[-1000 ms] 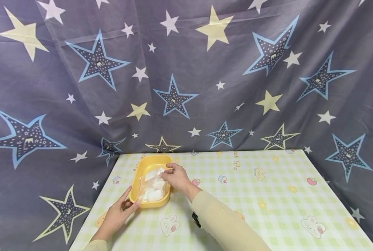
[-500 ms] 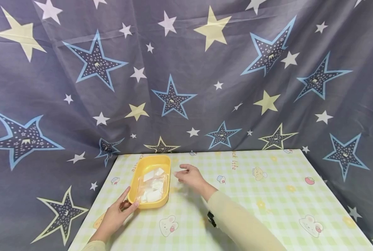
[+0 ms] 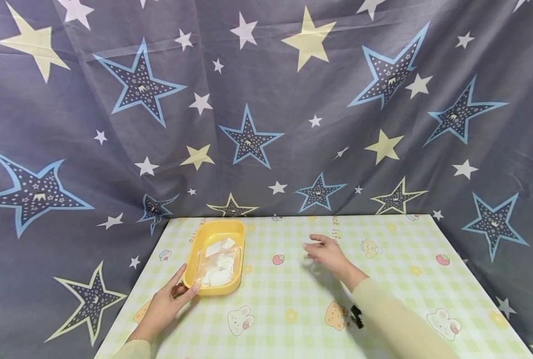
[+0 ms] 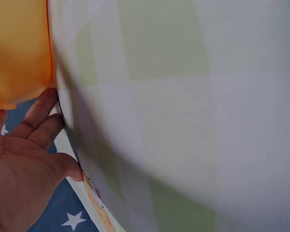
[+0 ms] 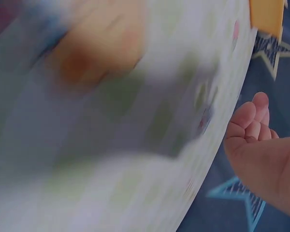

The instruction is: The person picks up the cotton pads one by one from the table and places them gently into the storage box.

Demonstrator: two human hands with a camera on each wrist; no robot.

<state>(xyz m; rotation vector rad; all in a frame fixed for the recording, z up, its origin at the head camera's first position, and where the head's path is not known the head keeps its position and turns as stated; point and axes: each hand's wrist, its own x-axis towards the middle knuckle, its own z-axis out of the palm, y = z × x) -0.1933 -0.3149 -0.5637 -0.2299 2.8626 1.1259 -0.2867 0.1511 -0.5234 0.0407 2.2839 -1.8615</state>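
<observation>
A yellow tray (image 3: 196, 253) with rounded corners sits at the left of the table. Inside it lie clear plastic packets (image 3: 219, 265) with white pieces in them. My left hand (image 3: 163, 304) holds the tray's near left corner, thumb at the front rim and fingers along the left side; in the left wrist view, fingers of the left hand (image 4: 31, 159) reach up to the orange-looking tray (image 4: 21, 48). Over the middle right of the table, away from the tray, my right hand (image 3: 331, 257) has loosely bent fingers and nothing in them. The right wrist view has this hand (image 5: 261, 145) at its right edge.
A checked green and white cloth (image 3: 383, 279) with cartoon prints covers the table. Behind and beside it hangs a dark curtain (image 3: 275, 89) with stars. A small black object (image 3: 356, 316) shows at the right wrist.
My right hand has let go of the packets in the tray and moved well to the right across the table. The left hand stays at the tray's corner.
</observation>
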